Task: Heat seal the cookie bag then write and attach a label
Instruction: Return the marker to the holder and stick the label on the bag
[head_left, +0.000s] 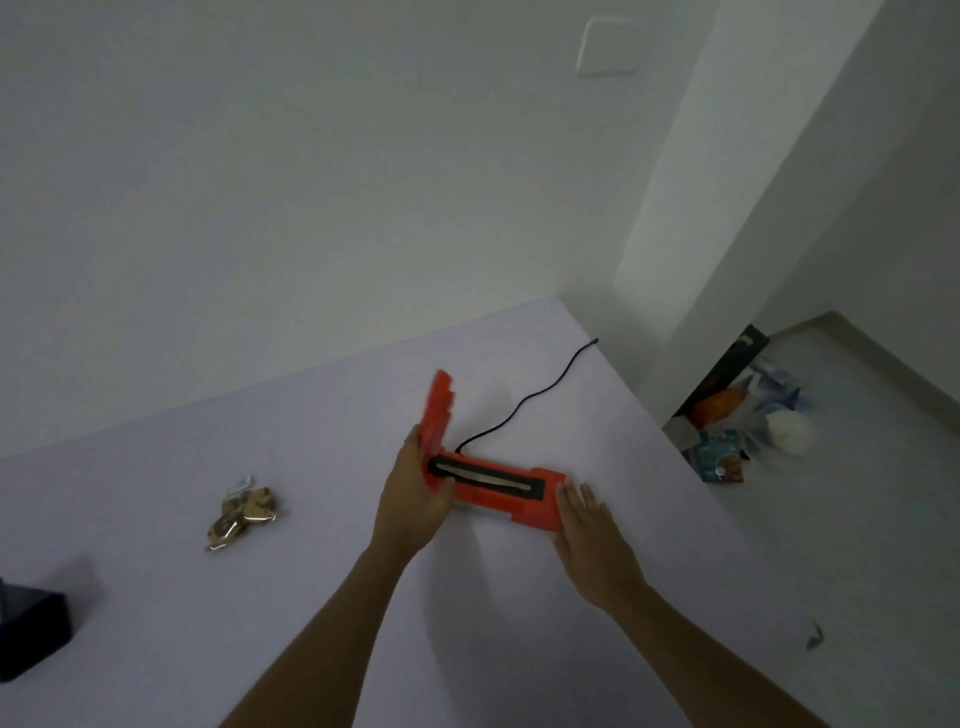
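An orange heat sealer (498, 493) lies on the pale table (311, 597), its lid arm raised upright at the left end and its dark sealing strip exposed. My left hand (415, 499) grips the sealer's left end at the hinge. My right hand (592, 540) rests flat against the right end of its base, fingers extended. The clear cookie bag (244, 512), filled with brown cookies, lies on the table well to the left, apart from both hands. No label or pen is in sight.
A black power cord (530, 395) runs from the sealer towards the table's far right edge. A dark box (31, 629) sits at the table's left edge. On the floor to the right lies a heap of packets and bags (737, 431).
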